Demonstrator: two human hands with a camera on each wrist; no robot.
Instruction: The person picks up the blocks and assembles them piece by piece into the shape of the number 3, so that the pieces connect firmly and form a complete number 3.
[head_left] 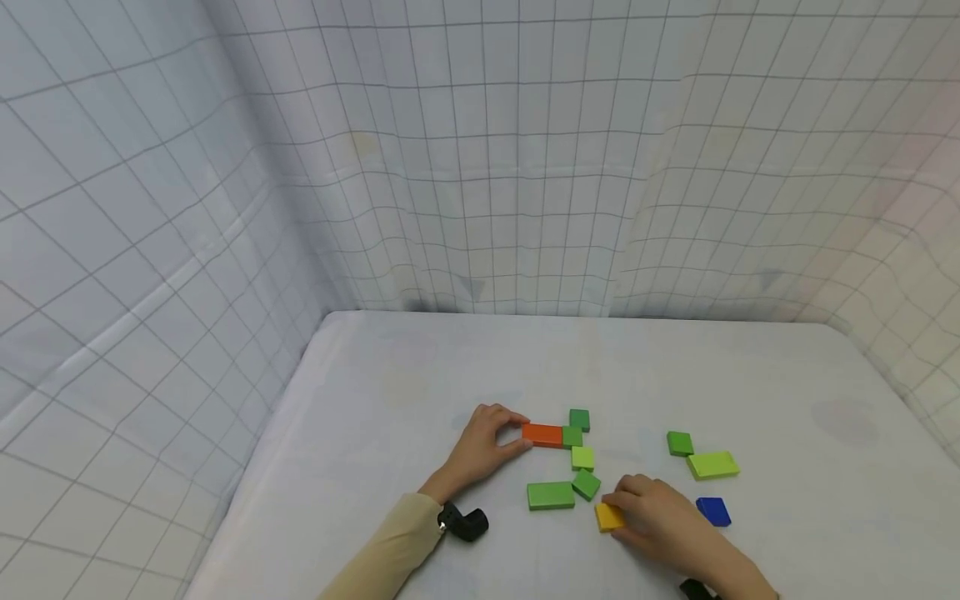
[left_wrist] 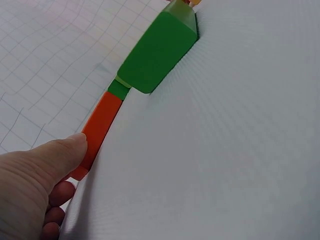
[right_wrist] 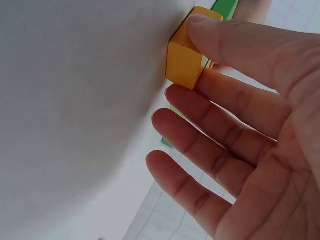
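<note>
My left hand pinches the left end of an orange-red oblong block between thumb and fingers; the block lies flat on the table. Its right end meets a small green block. Between the thumb and forefinger of my right hand is a yellow block, low at the table surface, its other fingers spread loosely. Just left of the yellow block sit a turned green block and a longer green block. Above these are a lime block and a dark green block.
Right of the row lie a green square block, a lime oblong block and a blue block, the last close beside my right hand. A white table carries everything. Grid-patterned cloth hangs behind and at the sides.
</note>
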